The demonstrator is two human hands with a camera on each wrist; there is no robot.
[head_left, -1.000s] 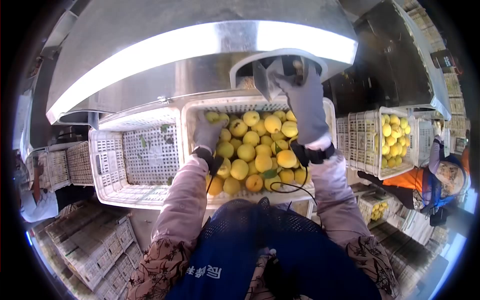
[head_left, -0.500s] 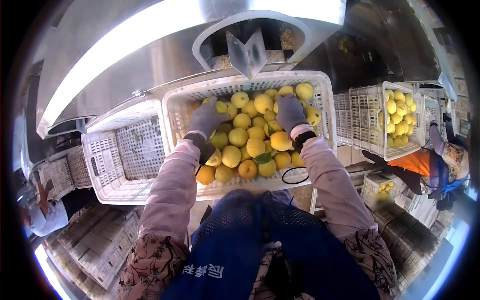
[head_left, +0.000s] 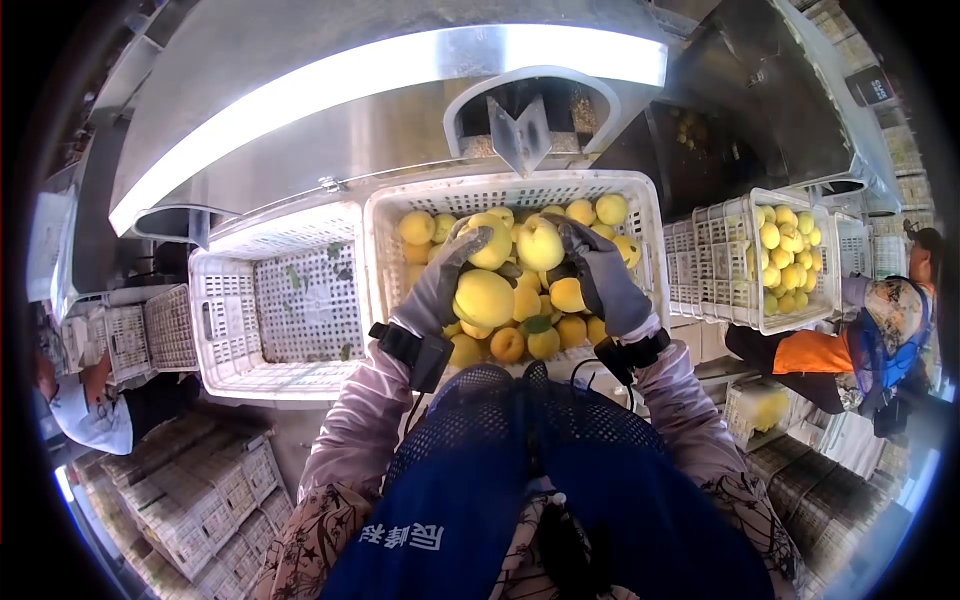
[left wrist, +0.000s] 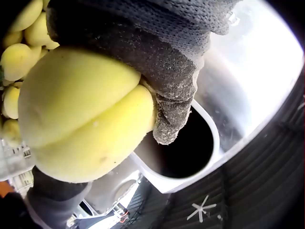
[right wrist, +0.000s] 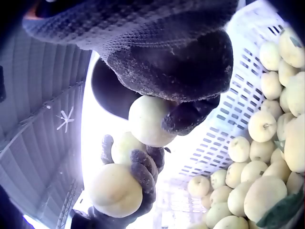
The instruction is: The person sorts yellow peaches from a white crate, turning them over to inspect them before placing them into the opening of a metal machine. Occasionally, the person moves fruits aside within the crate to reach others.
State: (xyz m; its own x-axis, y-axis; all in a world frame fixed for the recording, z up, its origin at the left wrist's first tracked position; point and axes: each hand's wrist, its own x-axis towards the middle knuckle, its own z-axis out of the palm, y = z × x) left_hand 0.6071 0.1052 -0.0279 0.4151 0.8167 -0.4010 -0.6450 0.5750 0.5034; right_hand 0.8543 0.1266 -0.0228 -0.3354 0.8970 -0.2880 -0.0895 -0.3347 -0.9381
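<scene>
A white plastic crate [head_left: 650,215] filled with yellow round fruit [head_left: 583,212] stands in front of me under a metal chute [head_left: 520,125]. My grey-gloved left hand [head_left: 445,280] is raised above the pile and grips two fruits, a large one [head_left: 485,298] and one by its fingertips [head_left: 492,243]. The left wrist view shows those fruits [left wrist: 81,114] pressed under the glove's fingers [left wrist: 167,81]. My gloved right hand [head_left: 600,280] holds a fruit [head_left: 540,243] next to them. In the right wrist view its fingers [right wrist: 190,114] curl round a pale fruit [right wrist: 147,121].
An empty white crate [head_left: 280,300] sits to the left, and a crate of fruit [head_left: 780,260] to the right. A person in orange [head_left: 850,340] stands at the right, another person [head_left: 90,410] at the far left. Stacked crates [head_left: 190,490] lie low on the left.
A second ago my right hand was up at the chute flap; it then came down onto the pile. Both hands have since lifted fruit out of the crate and drawn closer together.
</scene>
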